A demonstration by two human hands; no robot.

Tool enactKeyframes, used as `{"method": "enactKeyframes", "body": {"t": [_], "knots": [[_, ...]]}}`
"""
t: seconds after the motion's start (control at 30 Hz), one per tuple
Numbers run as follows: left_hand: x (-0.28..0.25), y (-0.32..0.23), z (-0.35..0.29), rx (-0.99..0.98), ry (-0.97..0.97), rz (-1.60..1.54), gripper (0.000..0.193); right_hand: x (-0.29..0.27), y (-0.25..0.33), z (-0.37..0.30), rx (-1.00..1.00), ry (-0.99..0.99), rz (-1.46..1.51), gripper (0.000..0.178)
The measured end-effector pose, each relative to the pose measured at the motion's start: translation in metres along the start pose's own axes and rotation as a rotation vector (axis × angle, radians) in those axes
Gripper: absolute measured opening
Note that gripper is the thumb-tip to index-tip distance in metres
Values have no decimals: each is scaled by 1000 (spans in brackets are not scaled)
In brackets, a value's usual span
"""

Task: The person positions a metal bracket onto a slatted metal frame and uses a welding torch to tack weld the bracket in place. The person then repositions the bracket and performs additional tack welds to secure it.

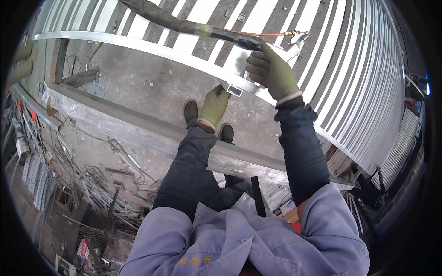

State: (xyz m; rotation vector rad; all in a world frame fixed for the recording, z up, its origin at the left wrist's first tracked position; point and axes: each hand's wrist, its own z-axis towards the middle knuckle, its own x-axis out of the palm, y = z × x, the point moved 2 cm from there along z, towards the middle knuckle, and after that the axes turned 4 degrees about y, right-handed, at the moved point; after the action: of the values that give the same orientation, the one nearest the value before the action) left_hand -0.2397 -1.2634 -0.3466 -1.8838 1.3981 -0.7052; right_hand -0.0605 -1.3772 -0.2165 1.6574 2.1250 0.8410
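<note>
My left hand (215, 106), in a green glove with dark fingertips, is closed beside the open end of a square metal tube (235, 90). Its fingertips reach the tube's left corner; anything inside them is hidden. Farther right, my gloved right hand (274, 71) has its fingers apart and loosely bent over the bars. Its thumb side meets the end of a thick cable in a black sleeve (184, 26), which comes in from the upper left. Beyond that hand, a thin orange line (258, 33) leads to a brass fitting with a silvery metal piece (299, 37).
Long parallel metal bars (350, 87) form a large panel across the top and right, bordered by an edge rail (152, 49). A wide beam (119, 124) crosses low in front of my body. Scrap rods and cables (87, 179) litter the left floor.
</note>
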Motion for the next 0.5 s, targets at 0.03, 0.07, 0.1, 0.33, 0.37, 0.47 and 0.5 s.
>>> {"method": "enactKeyframes", "body": {"t": [0.03, 0.07, 0.1, 0.33, 0.37, 0.47, 0.5], "knots": [[-2, -1, 0, -1, 5, 21, 42, 2, 0, -13, -82, 30, -138, 62], [-3, -5, -1, 1, 8, 43, 42, 5, -3, -26, -166, 61, -275, 68], [-3, -10, -4, 37, -11, 82, 42, 9, -11, -40, -258, 73, -383, 60], [-9, -21, -6, -4, 48, 86, 45, 13, -69, -34, -723, -23, -1206, 72], [-9, -25, -6, -36, 53, 67, 46, 13, -74, -30, -711, -54, -1235, 73], [-12, -36, -10, -26, 49, 118, 47, 14, -83, -24, -710, -133, -1293, 75], [-15, -32, -7, -34, 80, 83, 47, 15, -85, -24, -715, -156, -1307, 76]]}}
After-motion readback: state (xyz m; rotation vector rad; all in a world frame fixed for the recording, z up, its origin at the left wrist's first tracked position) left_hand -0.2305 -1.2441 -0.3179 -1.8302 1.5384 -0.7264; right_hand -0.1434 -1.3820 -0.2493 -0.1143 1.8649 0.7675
